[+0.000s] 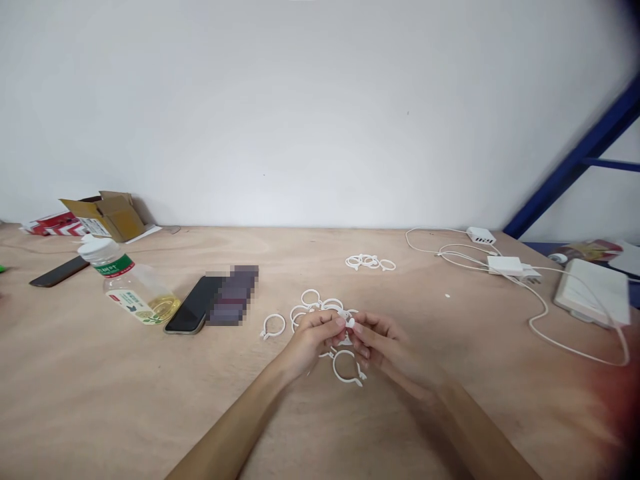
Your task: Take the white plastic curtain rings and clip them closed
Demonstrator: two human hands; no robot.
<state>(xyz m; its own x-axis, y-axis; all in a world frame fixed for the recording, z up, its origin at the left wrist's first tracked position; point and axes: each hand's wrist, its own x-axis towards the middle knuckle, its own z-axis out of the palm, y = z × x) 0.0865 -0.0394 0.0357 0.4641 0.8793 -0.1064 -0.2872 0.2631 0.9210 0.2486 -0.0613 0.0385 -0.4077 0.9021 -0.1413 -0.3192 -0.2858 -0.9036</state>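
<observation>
Over the middle of the table, my left hand [316, 337] and my right hand [385, 343] meet, fingertips pinched on a small white plastic ring [351, 323]. Fingers cover most of this ring, so only its clasp end shows clearly. Just below my hands lies an open white ring [345, 368] with small tabs at its ends. Several more white rings [311, 298] lie behind and around my left hand. One separate ring [273, 325] rests to the left of them.
Farther back lies a small group of white rings [369, 261]. A phone [193, 310] and a clear bottle [130, 290] with yellowish liquid are at left, before an open cardboard box [117, 217]. White cables, a charger [505, 266] and a white device [593, 290] occupy the right.
</observation>
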